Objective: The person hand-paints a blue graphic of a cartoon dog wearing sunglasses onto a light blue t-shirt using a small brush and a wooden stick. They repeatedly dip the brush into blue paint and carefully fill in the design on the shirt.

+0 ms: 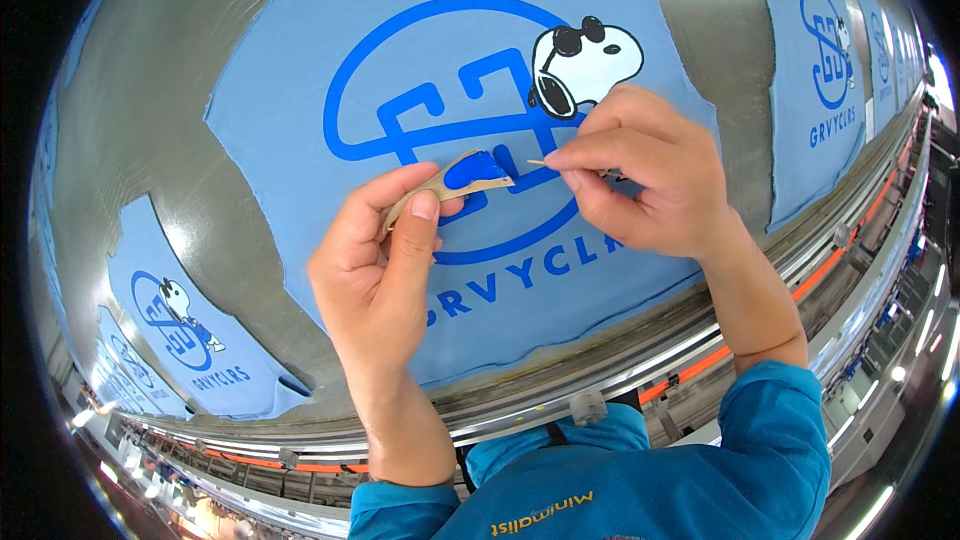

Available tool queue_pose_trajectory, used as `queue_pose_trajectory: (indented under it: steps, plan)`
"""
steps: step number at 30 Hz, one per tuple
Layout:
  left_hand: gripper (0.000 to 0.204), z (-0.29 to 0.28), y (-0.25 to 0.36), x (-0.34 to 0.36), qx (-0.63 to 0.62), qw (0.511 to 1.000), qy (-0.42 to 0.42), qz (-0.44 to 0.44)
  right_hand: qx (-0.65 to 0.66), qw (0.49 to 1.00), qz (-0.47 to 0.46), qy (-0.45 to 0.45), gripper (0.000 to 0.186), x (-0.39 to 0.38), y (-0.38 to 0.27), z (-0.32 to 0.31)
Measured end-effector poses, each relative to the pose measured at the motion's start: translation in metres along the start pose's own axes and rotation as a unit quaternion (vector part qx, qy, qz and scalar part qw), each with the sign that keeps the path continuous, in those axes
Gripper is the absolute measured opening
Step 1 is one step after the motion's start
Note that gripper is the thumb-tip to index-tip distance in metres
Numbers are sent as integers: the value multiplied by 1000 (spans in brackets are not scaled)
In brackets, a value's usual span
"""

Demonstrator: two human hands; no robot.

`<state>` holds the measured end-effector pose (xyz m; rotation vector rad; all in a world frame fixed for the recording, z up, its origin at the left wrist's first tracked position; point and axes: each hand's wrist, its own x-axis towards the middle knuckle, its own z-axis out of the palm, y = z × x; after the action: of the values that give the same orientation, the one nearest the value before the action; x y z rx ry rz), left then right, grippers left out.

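Risk, judged: wet blue ink on the card scrap [455, 180] could drip or smear onto the light-blue printed garment panel [330, 100] below, since the loaded end hangs right above the print; a slip of the thin stick [545, 163] could mark the panel outside the design.

Left hand [385, 260]: closed in a pinch, thumb on top and fingers beneath, gripping the tan end of the card scrap. Scrap's blue-coated end points to 2 o'clock from the hand, over the centre of the blue emblem.

Right hand [640, 175]: fingers drawn together, thumb and forefinger pinching the thin stick; its tip points to 9 o'clock, just beside the scrap's inked end. Contact between the two: cannot tell.

Panel: lies flat on a grey platen table [150, 120]; cartoon dog print [585, 60] at 12 o'clock from the hands. Further printed panels at 8 o'clock and 2 o'clock.
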<state>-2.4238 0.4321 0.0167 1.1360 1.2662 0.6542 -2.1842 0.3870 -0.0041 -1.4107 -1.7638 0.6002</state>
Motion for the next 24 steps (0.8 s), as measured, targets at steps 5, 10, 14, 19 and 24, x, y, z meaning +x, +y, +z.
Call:
queue_pose_trajectory:
  steps: [5,10,14,19,24]
  plan:
    - [22,-2,-2,-1,-3,1000,-25,15,14,999,-26,-12,23,0,-3,5]
    - [21,-1,-2,-2,-9,999,-29,17,19,999,-31,-10,24,-2,-2,9]
    - [21,-1,-2,-2,-1,999,-33,24,19,999,-33,-4,24,-1,-3,10]
    - [20,0,-2,-2,5,999,-32,24,17,999,-37,-4,24,-1,-2,10]
    - [19,-1,0,-1,32,999,-35,26,19,999,-35,-6,24,-2,-1,10]
